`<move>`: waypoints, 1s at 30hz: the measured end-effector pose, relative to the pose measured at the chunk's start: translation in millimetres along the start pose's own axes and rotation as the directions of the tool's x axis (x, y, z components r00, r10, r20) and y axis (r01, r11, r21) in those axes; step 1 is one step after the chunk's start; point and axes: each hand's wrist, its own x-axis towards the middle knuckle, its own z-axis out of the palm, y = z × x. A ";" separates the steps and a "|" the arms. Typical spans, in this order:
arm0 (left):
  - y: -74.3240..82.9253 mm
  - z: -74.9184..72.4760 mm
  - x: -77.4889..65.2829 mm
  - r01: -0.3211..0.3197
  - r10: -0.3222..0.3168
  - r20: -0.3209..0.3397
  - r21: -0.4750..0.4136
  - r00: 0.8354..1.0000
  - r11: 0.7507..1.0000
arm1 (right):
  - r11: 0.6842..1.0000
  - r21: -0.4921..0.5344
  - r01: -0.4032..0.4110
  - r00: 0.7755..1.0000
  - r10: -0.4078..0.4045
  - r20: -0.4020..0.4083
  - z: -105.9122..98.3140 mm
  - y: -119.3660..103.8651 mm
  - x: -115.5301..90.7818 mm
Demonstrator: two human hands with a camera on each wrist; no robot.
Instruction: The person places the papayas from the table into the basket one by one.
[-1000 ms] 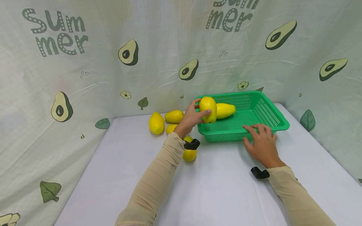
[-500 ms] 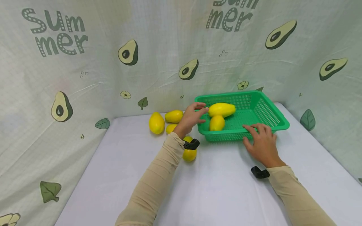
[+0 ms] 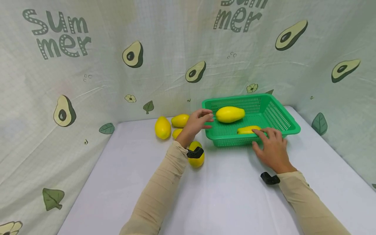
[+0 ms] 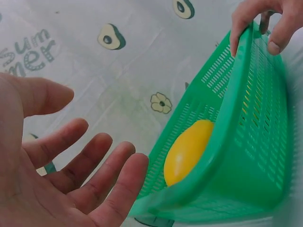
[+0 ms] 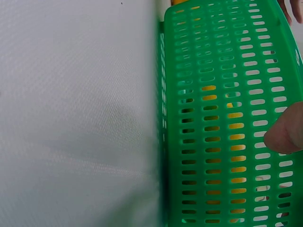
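Observation:
My left hand (image 3: pixel 196 125) hovers at the left end of a green plastic basket (image 3: pixel 229 137), its fingers loosely spread and holding nothing. Inside the basket lies a large smooth yellow papaya-like fruit (image 3: pixel 230 114), towards the back left. A second yellow fruit (image 3: pixel 248 130), partly hidden by the front rim and fingers, rests along the front wall; its kind is unclear. My right hand (image 3: pixel 273 151) grips the front rim, fingers over the top and thumb (image 5: pixel 286 130) against the slotted outer wall. The left wrist view shows one yellow fruit (image 4: pixel 189 151) inside the basket.
Left of the basket, a lemon-shaped yellow fruit (image 3: pixel 163 128) and an oblong one (image 3: pixel 180 120) lie on the white tabletop (image 3: pixel 223 195). Another (image 3: pixel 177 133) is partly covered by the left hand. Near the left wrist sits one more yellow fruit (image 3: pixel 196 160). A printed curtain (image 3: pixel 164 49) hangs behind.
My left hand has let go of a yellow fruit into the basket and drawn back slightly left. That fruit has rolled right along the front wall. The right hand stays on the rim.

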 end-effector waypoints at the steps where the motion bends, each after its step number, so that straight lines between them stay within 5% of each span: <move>1: -1.5 -2.1 -1.9 -0.004 0.004 -0.001 0.002 1.000 1.000 | 1.000 -0.002 -0.001 1.000 0.001 0.001 0.1 0.2 0.2; 15: -31.9 -30.4 -37.5 0.013 -0.012 -0.142 0.001 0.990 1.000 | 1.000 -0.001 0.001 1.000 -0.001 -0.003 1.4 1.9 1.1; 30: -66.9 -45.1 -74.5 -0.053 0.047 -0.196 -0.028 0.980 0.998 | 1.000 -0.006 -0.007 1.000 0.007 0.004 1.8 0.5 0.8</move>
